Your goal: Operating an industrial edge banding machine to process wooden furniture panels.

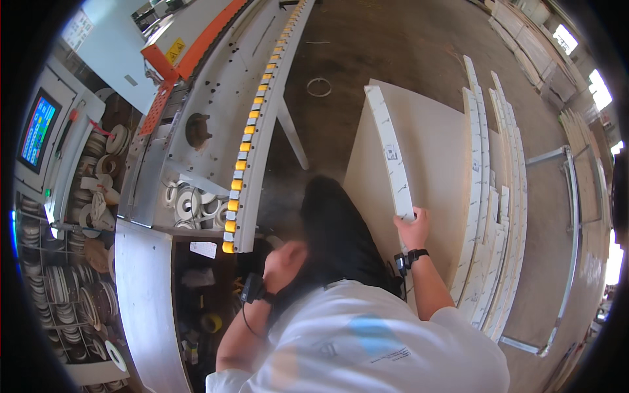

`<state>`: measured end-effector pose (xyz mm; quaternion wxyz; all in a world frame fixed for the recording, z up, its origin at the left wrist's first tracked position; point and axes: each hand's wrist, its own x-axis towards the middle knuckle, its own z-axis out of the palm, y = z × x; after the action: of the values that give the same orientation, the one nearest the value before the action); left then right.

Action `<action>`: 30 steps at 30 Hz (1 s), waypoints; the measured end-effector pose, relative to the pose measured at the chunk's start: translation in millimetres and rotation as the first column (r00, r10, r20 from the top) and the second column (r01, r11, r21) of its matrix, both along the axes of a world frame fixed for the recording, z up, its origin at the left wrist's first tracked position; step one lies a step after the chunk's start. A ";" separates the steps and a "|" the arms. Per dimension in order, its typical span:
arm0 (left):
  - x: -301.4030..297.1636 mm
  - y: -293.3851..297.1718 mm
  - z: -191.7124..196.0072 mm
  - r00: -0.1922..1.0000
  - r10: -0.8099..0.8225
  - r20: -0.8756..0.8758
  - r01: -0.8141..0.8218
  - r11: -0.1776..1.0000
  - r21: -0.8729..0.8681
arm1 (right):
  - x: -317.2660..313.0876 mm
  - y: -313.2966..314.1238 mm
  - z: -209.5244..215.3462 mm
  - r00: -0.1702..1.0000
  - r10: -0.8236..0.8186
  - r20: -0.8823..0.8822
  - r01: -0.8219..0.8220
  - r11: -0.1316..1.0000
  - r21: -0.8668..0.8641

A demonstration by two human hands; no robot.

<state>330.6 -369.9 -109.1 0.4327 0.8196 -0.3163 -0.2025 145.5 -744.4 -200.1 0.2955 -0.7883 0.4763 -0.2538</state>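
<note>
White panel strip [393, 150], long and narrow, stands on edge against a big pale board [432, 157]; my right hand [413, 229] is clamped on its near end. My left hand [283, 263] looks curled into a loose fist, holding nothing I can make out, near the edge-banding machine's conveyor with yellow pads [246, 147]. More white panels [488, 216] are stacked just right.

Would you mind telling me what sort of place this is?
Probably a furniture-panel workshop: a long machine with a row of yellow rollers, rolls of edge tape stored beneath it, and stacked white boards. The right hand grips a narrow white panel.
</note>
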 end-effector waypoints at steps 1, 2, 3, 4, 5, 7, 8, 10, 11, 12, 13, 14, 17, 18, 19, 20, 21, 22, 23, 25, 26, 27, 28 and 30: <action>3.8 -3.4 17.8 0.998 -0.061 0.012 0.061 0.997 -0.036 | 7.9 0.2 13.9 0.997 0.060 0.040 -0.057 0.995 -0.080; 9.7 -9.3 45.8 0.982 -0.127 0.139 0.134 0.990 -0.038 | 17.2 5.8 33.4 0.990 0.101 0.099 -0.092 0.992 -0.089; 16.0 -12.9 65.6 0.983 -0.108 0.150 0.114 0.993 -0.035 | 28.0 11.7 52.8 0.987 0.120 0.110 -0.111 0.990 -0.089; 21.9 -14.9 81.9 0.946 -0.141 0.292 0.167 0.984 -0.068 | 39.2 18.0 71.3 0.969 0.198 0.148 -0.174 0.971 -0.164; 26.9 -17.1 99.2 0.888 -0.166 0.429 0.224 0.971 -0.087 | 48.7 25.3 88.6 0.944 0.277 0.181 -0.231 0.943 -0.240; 33.2 -23.3 134.4 0.873 -0.145 0.465 0.190 0.980 -0.052 | 63.4 43.1 118.3 0.911 0.359 0.201 -0.297 0.912 -0.284; 36.7 -25.8 148.8 0.804 -0.164 0.572 0.214 0.977 -0.022 | 71.3 53.2 131.1 0.884 0.418 0.211 -0.340 0.882 -0.325; 40.5 -27.9 173.9 0.716 -0.161 0.679 0.203 0.979 0.018 | 83.9 78.9 159.0 0.831 0.512 0.219 -0.416 0.832 -0.366; 41.6 -29.6 182.9 0.558 -0.202 0.805 0.204 0.974 0.103 | 88.9 91.3 170.5 0.791 0.573 0.212 -0.463 0.789 -0.405; 42.4 -28.6 190.9 0.378 -0.250 0.891 0.187 0.964 0.191 | 94.7 103.2 180.2 0.762 0.618 0.196 -0.503 0.754 -0.422; 43.0 -26.8 197.3 0.317 -0.329 0.889 0.154 0.943 0.294 | 99.9 112.0 186.4 0.747 0.634 0.201 -0.515 0.743 -0.428; 44.1 -24.6 200.9 0.276 -0.360 0.891 0.142 0.932 0.333 | 104.8 119.9 191.6 0.676 0.711 0.195 -0.581 0.677 -0.452; 45.0 -7.4 195.4 0.261 -0.398 0.880 0.117 0.917 0.380 | 117.8 139.5 214.0 0.523 0.831 0.187 -0.708 0.546 -0.448; 45.5 1.4 188.7 0.290 -0.408 0.866 0.127 0.913 0.388 | 125.9 143.0 220.0 0.462 0.880 0.114 -0.720 0.446 -0.532; 46.0 12.3 185.9 0.286 -0.406 0.868 0.114 0.914 0.390 | 133.8 146.5 224.2 0.401 0.915 0.035 -0.720 0.339 -0.606; 47.5 25.1 183.0 0.357 -0.317 0.879 0.068 0.947 0.314 | 140.7 148.7 225.0 0.395 0.919 0.007 -0.717 0.313 -0.623; 50.6 39.6 179.5 0.421 -0.222 0.879 0.017 0.971 0.237 | 144.6 150.4 228.2 0.385 0.923 0.009 -0.716 0.305 -0.628; 57.0 56.0 173.1 0.451 -0.157 0.879 -0.033 0.981 0.192 | 146.7 150.8 232.6 0.419 0.906 0.063 -0.688 0.362 -0.629; 62.2 72.1 175.5 0.466 -0.153 0.871 -0.118 0.965 0.233 | 148.2 151.1 235.1 0.455 0.883 0.118 -0.656 0.422 -0.625; 78.8 105.2 175.1 0.525 -0.045 0.850 -0.213 0.960 0.182 | 148.6 143.3 223.4 0.482 0.871 0.100 -0.650 0.431 -0.626; 87.2 125.7 174.0 0.544 0.010 0.839 -0.256 0.954 0.154 | 148.0 139.6 218.4 0.474 0.875 0.100 -0.661 0.428 -0.616; 94.8 146.1 172.0 0.563 0.066 0.824 -0.299 0.946 0.129 | 146.5 137.2 212.8 0.466 0.879 0.099 -0.674 0.425 -0.604; 101.7 163.5 170.7 0.532 0.130 0.837 -0.348 0.934 0.077 | 145.0 136.9 206.9 0.457 0.884 0.101 -0.677 0.420 -0.605; 109.5 197.2 171.4 0.561 0.266 0.784 -0.450 0.893 0.020 | 140.9 138.5 195.7 0.470 0.879 0.082 -0.723 0.437 -0.535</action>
<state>440.1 -172.7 62.3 0.1976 0.9158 -0.2704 0.2219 286.4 -605.9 -4.4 0.2793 -0.9032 -0.0943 -0.3119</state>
